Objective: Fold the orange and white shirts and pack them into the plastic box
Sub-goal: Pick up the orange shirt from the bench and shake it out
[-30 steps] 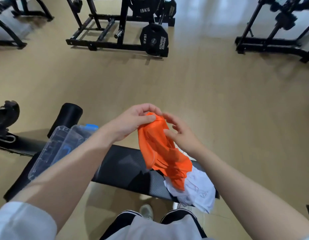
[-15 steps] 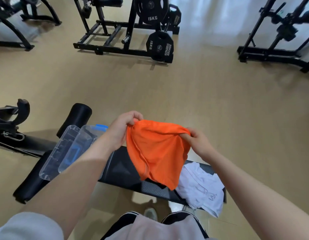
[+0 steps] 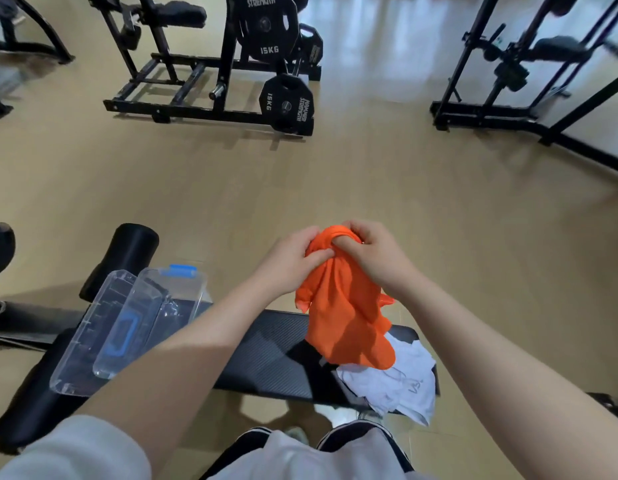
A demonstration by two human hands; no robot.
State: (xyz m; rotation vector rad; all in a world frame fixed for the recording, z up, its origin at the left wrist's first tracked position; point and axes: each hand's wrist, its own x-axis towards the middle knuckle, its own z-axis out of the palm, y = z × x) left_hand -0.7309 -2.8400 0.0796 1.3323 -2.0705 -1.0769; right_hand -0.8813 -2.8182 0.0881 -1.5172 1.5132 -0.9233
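Observation:
An orange shirt [image 3: 345, 320] hangs bunched above the black bench [image 3: 266, 358]. My left hand [image 3: 293, 261] and my right hand [image 3: 373, 251] grip its top edge close together, almost touching. The shirt's lower end drapes onto a crumpled white shirt [image 3: 401, 382] that lies on the bench's right end. A clear plastic box [image 3: 151, 317] stands open on the bench's left part, with its lid, which has a blue handle, leaning beside it.
A black foam roller [image 3: 124, 258] sticks out behind the box. Weight racks with 15 kg plates [image 3: 286, 105] stand on the wooden floor further back, and another black frame [image 3: 508, 71] at the right. My knees show at the bottom.
My hands held the orange shirt's top edge spread wide half a second ago. They have since come together, bunching the shirt into a narrow hanging bundle.

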